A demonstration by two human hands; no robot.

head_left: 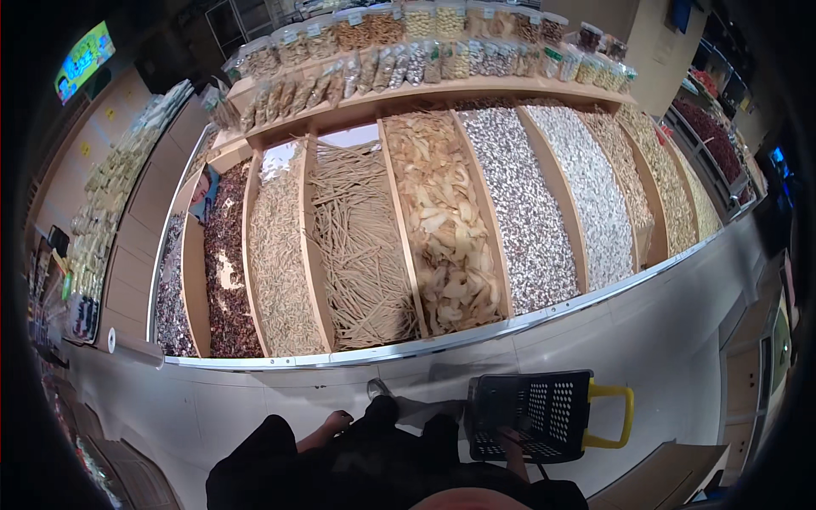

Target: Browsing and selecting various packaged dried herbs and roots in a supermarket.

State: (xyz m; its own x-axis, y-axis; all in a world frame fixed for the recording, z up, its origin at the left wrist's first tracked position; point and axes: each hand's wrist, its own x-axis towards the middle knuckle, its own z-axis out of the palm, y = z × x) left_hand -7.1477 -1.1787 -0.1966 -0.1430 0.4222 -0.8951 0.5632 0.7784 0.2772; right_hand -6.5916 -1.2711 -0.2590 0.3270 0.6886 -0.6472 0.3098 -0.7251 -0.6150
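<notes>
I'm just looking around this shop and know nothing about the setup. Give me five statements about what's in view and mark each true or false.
1. The dark plastic basket with perforated sides has a yellow handle. True.
2. The basket is on the person's left. False: it is on the right, by the right hand.
3. The thin tan sticks lie right beside the broad yellowish dried slices. True, with a wooden divider between them.
4. The left hand is digging in a bin. False: the left hand is near the person's dark clothing, short of the bins.
5. Clear lidded tubs stand beyond the sticks. True.
</notes>
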